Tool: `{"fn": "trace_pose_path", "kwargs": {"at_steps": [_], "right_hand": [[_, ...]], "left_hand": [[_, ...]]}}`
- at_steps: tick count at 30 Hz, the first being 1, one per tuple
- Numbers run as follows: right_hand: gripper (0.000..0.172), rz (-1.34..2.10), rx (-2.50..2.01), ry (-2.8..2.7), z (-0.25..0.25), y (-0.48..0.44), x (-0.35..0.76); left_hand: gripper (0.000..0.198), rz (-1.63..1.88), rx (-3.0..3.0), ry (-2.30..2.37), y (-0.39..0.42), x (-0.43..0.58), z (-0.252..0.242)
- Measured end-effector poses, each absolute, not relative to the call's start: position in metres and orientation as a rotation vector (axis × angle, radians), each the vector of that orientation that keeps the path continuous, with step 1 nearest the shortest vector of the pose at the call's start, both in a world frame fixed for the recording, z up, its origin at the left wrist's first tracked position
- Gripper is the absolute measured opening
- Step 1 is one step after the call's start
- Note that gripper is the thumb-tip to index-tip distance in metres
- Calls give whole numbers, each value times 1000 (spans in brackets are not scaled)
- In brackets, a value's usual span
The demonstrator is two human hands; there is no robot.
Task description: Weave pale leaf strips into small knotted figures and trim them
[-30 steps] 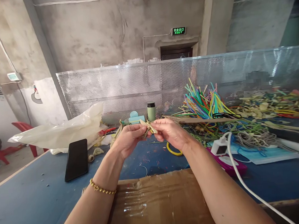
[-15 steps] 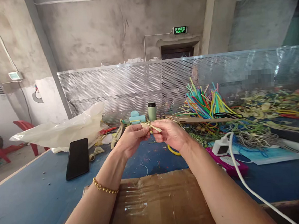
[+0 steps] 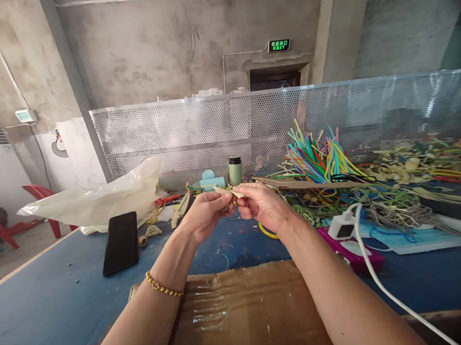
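Observation:
Both of my hands are raised together above the blue table (image 3: 54, 303). My left hand (image 3: 204, 214) and my right hand (image 3: 262, 204) pinch a small pale yellow strip (image 3: 229, 192) between their fingertips. The strip lies flat across the gap between the two hands. A gold bead bracelet (image 3: 162, 288) is on my left wrist. A yellow ring (image 3: 266, 232) lies on the table just under my right hand.
A cardboard box flap (image 3: 242, 312) is near me. A black phone (image 3: 121, 242) and a cream plastic bag (image 3: 99, 201) lie at left. Coloured strips (image 3: 319, 159), a white charger (image 3: 341, 225) with cable and a green flask (image 3: 235, 170) stand by the perforated metal screen (image 3: 181, 139).
The hands stayed together and rose slightly. The pale strip was flattened and turned a little between the fingertips.

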State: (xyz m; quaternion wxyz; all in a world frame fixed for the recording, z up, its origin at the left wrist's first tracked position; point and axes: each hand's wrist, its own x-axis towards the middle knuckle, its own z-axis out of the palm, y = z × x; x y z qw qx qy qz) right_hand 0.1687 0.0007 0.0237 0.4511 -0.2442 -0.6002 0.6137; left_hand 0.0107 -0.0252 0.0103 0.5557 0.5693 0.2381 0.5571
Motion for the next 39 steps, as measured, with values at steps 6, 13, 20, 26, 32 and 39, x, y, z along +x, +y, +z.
{"fn": "trace_pose_path", "kwargs": {"at_steps": [6,13,20,26,32,39], "right_hand": [[24,1482,-567,-1505,22,0,166],[41,945,-634,-1587,21,-2,161],[44,688,-716,-1670,24,-1,168],[34,678,-609,-1758,23,-5,166],[28,488,-660,-1810,20,-7,162],[23,350,-695,-1829,22,-11,163]], "left_hand": [[20,1361,1396,540,-24,15,10],[14,1496,1490,599,-23,11,10],[15,1517,1429,621,-27,7,16],[20,1499,1424,635,-26,8,15],[21,1511,1449,590,-25,9,14],[17,1544,1413,608,-26,10,16]]}}
